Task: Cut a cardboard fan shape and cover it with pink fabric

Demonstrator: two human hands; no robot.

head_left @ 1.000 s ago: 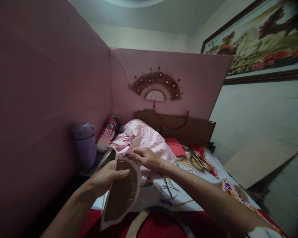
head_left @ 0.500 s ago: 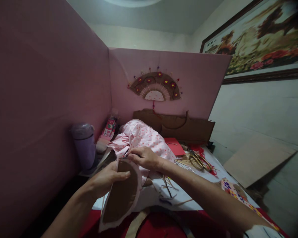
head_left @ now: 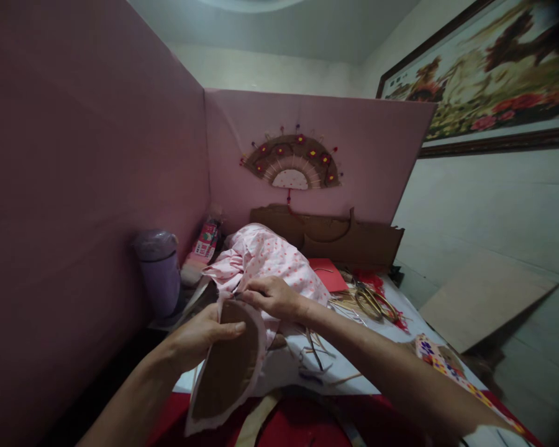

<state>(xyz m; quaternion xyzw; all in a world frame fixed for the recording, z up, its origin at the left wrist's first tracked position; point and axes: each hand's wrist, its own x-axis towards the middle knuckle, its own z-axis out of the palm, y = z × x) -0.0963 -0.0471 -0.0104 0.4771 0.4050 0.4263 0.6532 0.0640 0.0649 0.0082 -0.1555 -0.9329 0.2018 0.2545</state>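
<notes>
My left hand (head_left: 200, 335) grips a half-round piece of brown cardboard (head_left: 228, 360), its thumb lying across the face. A pale fabric border (head_left: 256, 369) runs round the cardboard's curved edge. At the top corner of that piece, the fingers of my right hand (head_left: 270, 298) are pinched together on the fabric edge; something small and dark shows by the fingertips, too small to name. Just behind both hands lies a bunched pink-white cloth (head_left: 279, 261) with red dots.
Gold-handled scissors (head_left: 375, 304), thin sticks and a red paper (head_left: 328, 275) lie to the right. A purple tumbler (head_left: 161, 276) stands left, beside the pink partition (head_left: 97, 186). A decorated cardboard fan (head_left: 302, 152) hangs at the back, above torn cardboard (head_left: 372, 245).
</notes>
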